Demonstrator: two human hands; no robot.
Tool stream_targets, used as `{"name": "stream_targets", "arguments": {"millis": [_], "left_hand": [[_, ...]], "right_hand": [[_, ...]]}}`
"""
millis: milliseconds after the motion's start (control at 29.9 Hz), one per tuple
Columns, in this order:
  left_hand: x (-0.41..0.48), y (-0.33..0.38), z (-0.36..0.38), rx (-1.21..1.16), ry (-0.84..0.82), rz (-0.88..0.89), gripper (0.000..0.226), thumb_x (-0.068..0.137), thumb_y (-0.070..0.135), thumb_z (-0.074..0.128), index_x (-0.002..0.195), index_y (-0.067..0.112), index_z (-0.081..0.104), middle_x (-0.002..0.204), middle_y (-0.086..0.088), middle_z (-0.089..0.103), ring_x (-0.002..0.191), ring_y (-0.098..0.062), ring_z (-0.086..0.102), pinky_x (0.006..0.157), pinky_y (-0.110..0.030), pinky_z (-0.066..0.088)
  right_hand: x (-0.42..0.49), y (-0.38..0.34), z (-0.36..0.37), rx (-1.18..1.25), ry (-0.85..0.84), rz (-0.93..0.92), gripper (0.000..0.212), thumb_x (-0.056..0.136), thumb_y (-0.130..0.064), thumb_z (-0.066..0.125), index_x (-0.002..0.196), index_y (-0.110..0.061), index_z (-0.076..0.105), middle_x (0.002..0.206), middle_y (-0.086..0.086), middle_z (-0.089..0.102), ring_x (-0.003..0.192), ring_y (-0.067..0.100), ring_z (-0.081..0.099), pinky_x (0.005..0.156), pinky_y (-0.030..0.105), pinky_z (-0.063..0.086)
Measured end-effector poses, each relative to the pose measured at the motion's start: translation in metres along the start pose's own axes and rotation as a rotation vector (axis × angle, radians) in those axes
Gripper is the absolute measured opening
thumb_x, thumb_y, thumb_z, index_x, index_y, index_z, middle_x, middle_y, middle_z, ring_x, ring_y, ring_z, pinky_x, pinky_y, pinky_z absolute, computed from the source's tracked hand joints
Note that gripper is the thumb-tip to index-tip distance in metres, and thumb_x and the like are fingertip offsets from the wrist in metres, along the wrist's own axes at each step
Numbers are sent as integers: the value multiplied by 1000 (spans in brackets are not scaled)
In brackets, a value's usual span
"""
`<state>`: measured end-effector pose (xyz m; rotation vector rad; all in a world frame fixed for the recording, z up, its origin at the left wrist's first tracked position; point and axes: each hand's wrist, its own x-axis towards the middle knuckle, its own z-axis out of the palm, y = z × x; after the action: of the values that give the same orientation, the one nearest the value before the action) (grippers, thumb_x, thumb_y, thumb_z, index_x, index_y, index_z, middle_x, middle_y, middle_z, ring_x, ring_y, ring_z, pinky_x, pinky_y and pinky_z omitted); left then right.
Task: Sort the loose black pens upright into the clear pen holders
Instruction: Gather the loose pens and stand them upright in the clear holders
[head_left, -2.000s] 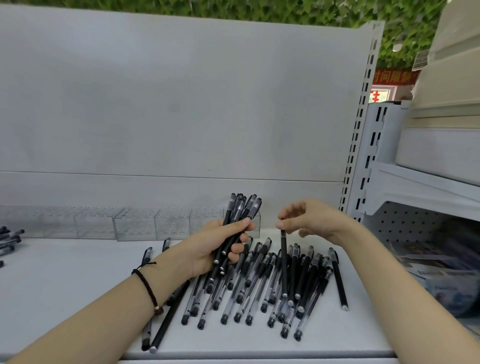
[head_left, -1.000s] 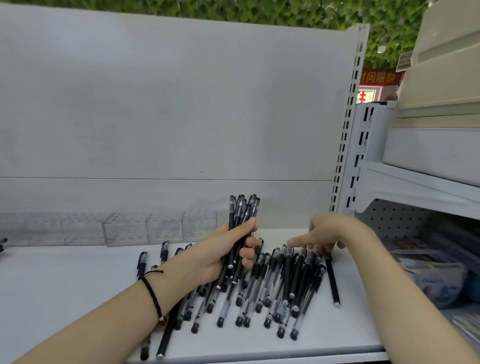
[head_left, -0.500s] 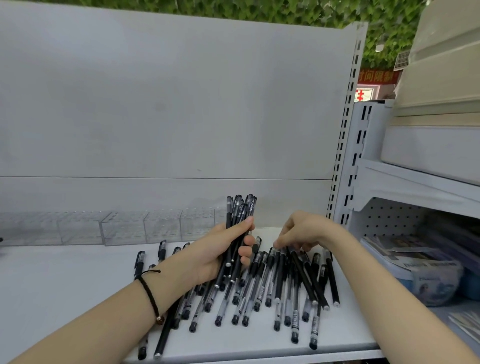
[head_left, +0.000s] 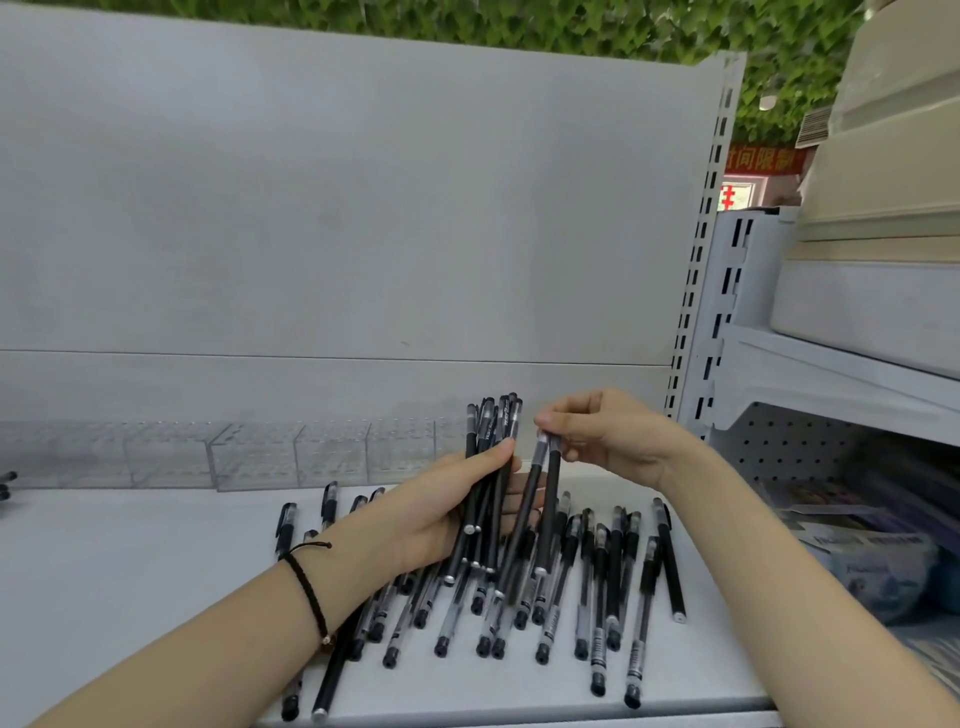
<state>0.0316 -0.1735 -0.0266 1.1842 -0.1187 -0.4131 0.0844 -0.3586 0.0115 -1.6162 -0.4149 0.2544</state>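
My left hand (head_left: 441, 512) grips a bundle of several black pens (head_left: 491, 457), held nearly upright above the shelf. My right hand (head_left: 602, 436) pinches the tops of two black pens (head_left: 543, 512), which hang down just right of the bundle. Below both hands, a pile of loose black pens (head_left: 597, 587) lies on the white shelf (head_left: 130, 597). A row of clear pen holders (head_left: 254, 454) stands along the back panel to the left of my hands; they look to hold no pens.
The shelf's front edge runs close under the pile. A perforated upright post (head_left: 696, 280) bounds the shelf on the right, with another shelf unit and packaged goods (head_left: 878, 571) beyond it. A few more pens (head_left: 6, 483) lie at the far left edge.
My right hand has risen from the pile with two pens pinched at their tops and brought them beside the bundle. My left hand has kept its bundle in place.
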Motion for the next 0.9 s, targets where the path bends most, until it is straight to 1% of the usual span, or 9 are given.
{"name": "stream_targets", "arguments": {"millis": [67,134,301,402,468,569,669,803,904], "left_hand": [[-2,0,4,3,-28,2,37,95,29,56,116,-1,62,110,-18,71,103,-29,69,89,-39,56],[-5,0,8,-60,-65,-17,37,97,29,52,120,1,59,113,-23,68,106,-34,67,90,-44,54],[-5,1,10,-108,-56,-37,36,95,34,53,110,2,61,98,-21,72,74,-25,74,66,-36,61],[-4,-1,8,-119,-68,-29,36,85,37,63,102,6,58,81,-13,69,55,-17,65,54,-33,60],[-3,-2,6,-113,-120,-19,31,79,29,69,99,10,55,75,-8,61,51,-13,57,49,-27,55],[0,-4,1,-87,-159,-9,22,79,15,71,92,10,54,70,-3,55,48,-9,49,43,-20,47],[1,-3,-1,-99,-150,-27,19,79,15,70,90,11,55,66,-1,53,45,-8,47,41,-18,43],[-1,-1,-3,-118,-109,-25,18,78,16,69,87,10,55,63,-1,51,42,-7,46,39,-17,41],[-1,0,-3,-103,-82,-9,22,75,18,70,88,11,54,62,-1,51,41,-8,45,38,-18,41]], "right_hand": [[1,-3,6,80,-4,-65,11,73,-9,71,80,-1,67,65,5,63,52,8,54,48,16,43],[2,-3,11,96,-3,-124,14,72,-12,71,79,-1,67,67,6,62,54,10,52,49,16,42],[4,0,16,-9,77,-252,4,83,-4,68,82,-1,66,70,9,60,58,15,48,54,18,43],[3,0,18,-97,96,-309,5,85,-4,67,85,1,66,68,6,60,53,11,48,55,18,43],[2,0,19,-144,105,-323,7,86,-5,67,87,3,65,68,5,60,52,9,48,56,18,44],[0,-1,22,-199,123,-313,12,86,-8,69,90,3,65,69,3,60,53,8,50,56,19,45],[-4,-5,17,-253,157,-275,14,86,-17,71,90,-4,67,77,-1,63,61,9,55,59,22,48],[-18,-13,-7,-353,141,-119,17,86,-22,70,94,-8,68,83,-1,64,69,11,58,62,25,48],[-32,-7,-20,-591,126,19,22,86,-23,71,97,-4,67,81,2,67,66,10,57,59,23,46]]}}
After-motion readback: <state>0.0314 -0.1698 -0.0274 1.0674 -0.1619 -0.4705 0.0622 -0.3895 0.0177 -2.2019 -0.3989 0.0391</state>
